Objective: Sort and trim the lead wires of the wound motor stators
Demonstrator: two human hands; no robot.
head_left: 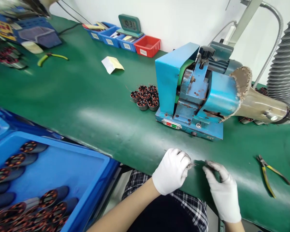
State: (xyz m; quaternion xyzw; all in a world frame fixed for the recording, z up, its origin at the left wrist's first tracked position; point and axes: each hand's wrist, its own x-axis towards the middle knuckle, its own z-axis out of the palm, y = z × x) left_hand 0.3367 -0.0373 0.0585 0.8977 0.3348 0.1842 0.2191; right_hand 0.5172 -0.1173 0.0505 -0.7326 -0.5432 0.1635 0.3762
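My left hand (172, 171), in a white glove, is closed above the front edge of the green table. Thin wire ends poke out past its fingers, but whatever is inside the fist is hidden. Just to the right, my right hand (223, 190) wears a white glove with darkened fingertips. Its thumb and fingers curl together in a pinch, and I cannot make out anything between them. A small gap separates the two hands. Beyond them stands a blue belt grinding machine (188, 93), and cutting pliers (267, 172) with yellow-green handles lie right of my right hand.
Several wound motor stators (145, 96) stand against the machine's left side. A blue crate (87, 158) at lower left holds more. Small bins (147, 46) and a clock (130, 23) line the wall. A folded paper (112, 64) and other pliers (50, 57) lie farther left.
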